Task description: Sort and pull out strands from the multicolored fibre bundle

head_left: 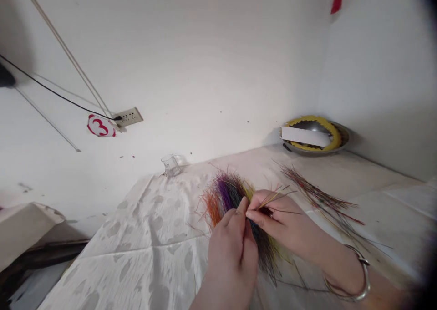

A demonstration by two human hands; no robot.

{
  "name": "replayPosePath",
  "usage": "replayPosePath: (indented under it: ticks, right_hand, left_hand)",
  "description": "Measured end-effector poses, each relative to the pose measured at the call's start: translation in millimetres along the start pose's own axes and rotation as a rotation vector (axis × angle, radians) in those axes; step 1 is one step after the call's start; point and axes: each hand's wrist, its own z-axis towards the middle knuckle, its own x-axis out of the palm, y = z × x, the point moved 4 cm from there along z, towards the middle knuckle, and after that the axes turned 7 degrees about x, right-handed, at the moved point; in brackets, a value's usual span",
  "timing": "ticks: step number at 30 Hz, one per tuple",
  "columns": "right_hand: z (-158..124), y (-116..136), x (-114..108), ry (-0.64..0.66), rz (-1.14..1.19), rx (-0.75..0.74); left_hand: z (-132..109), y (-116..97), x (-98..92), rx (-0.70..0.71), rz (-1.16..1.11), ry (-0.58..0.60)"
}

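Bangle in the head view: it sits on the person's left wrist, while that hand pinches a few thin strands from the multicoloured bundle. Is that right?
Not quite: the head view shows the metal bangle on the right wrist, not the left. The rest stands: that right hand pinches a few thin strands from the multicoloured bundle.

dyed strands [229,194]: thin, glossy | bangle [367,278]: polished metal | cloth [143,255]: matt, woven | dish [310,126]: shiny metal | strip [305,136]: matt paper

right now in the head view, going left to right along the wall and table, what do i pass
red 3 tag → wall socket → glass cup → dyed fibres → metal dish
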Motion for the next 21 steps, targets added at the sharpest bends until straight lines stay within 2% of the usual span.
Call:
replayPosePath:
  ticks: [2, 5, 8, 15, 21]
  right_hand:
    - [-0.2, -0.9, -0.7, 0.015, 0.022, 0.021]
    - [-0.6, -0.2, -1.8, 0.017, 0.041, 0.047]
    - [-1.3, 2.4, -2.5, -0.006, 0.012, 0.031]
    - [-3.0, 4.1, -1.5, -0.002, 0.001, 0.008]
    - [-5.0, 5.2, -1.4, 0.0, 0.02, 0.002]
  left_hand:
    - [-1.8, 1.5, -2.5, -0.05, -0.207, -0.065]
    - [-4.0, 9.1, -2.4, -0.26, -0.538, -0.179]
    - [-2.2, 12.1, 1.6, -0.397, -0.779, -0.212]
    - [4.5, 12.1, 2.1, -0.429, -0.895, -0.151]
    - [2.0, 16.7, 3.2, -0.416, -0.799, -0.082]
